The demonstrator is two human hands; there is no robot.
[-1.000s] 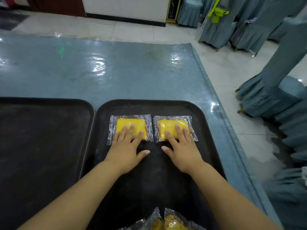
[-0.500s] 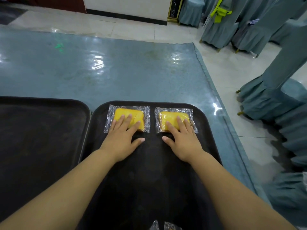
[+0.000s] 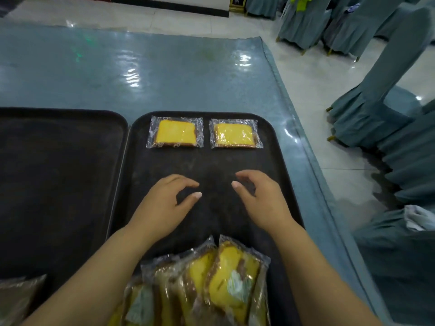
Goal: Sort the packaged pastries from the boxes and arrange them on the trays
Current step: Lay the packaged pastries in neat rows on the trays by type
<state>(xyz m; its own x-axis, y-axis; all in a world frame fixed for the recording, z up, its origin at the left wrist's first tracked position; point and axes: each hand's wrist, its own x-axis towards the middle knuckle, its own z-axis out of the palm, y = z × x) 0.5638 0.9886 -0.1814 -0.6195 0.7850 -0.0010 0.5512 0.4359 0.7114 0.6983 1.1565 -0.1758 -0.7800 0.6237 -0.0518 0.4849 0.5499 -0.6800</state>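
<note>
Left hand (image 3: 162,205) & right hand (image 3: 263,201): fingers loosely curled, empty, above tray (image 3: 280,161); 2 wrapped pastries (image 3: 175,132) at far edge.

One head-worn camera is looking forward and steeply down from close above the counter (image 3: 188,74), taking in the right tray (image 3: 211,165), part of the left tray (image 3: 58,172), and the floor (image 3: 313,78) beyond.

A glossy blue-grey table cover (image 3: 164,74) lay wrinkled under the lights, draped chairs (image 3: 381,109) crowded the right, and pale floor tiles (image 3: 313,74) gleamed beyond.
</note>
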